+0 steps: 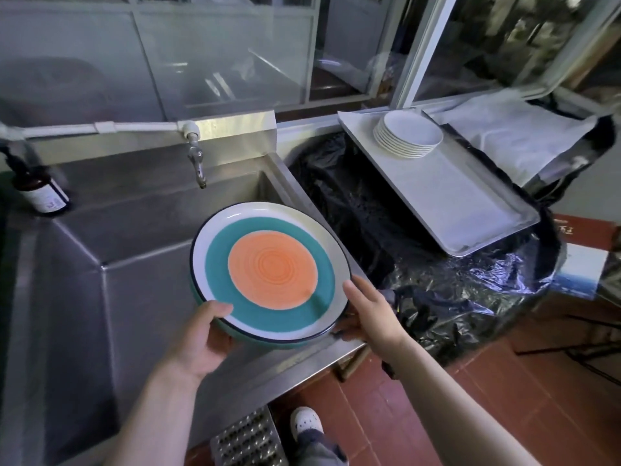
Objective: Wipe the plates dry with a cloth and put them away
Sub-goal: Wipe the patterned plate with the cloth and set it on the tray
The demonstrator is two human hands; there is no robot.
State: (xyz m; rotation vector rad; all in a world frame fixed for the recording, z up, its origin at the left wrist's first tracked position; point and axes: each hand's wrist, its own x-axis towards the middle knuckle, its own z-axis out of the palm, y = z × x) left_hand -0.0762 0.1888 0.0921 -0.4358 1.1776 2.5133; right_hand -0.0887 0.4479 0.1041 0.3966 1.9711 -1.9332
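Both my hands hold a small stack of colourful plates (pixel 272 270) over the right part of the steel sink (pixel 151 237). The top plate has an orange centre, a teal ring, a white band and a dark rim. My left hand (pixel 201 338) grips the stack at its near left edge, thumb on top. My right hand (pixel 373 311) holds the near right edge, thumb on the rim and fingers underneath. A stack of several white plates (pixel 408 134) stands at the far end of a white tray (pixel 453 196) to the right. No cloth is visible.
A tap (pixel 198 159) sticks out over the sink. A brown bottle (pixel 40 193) stands at the far left. The tray rests on a large bin lined with black plastic (pixel 386 230). A metal floor grate (pixel 248 442) and my shoe (pixel 305 423) are below on red tiles.
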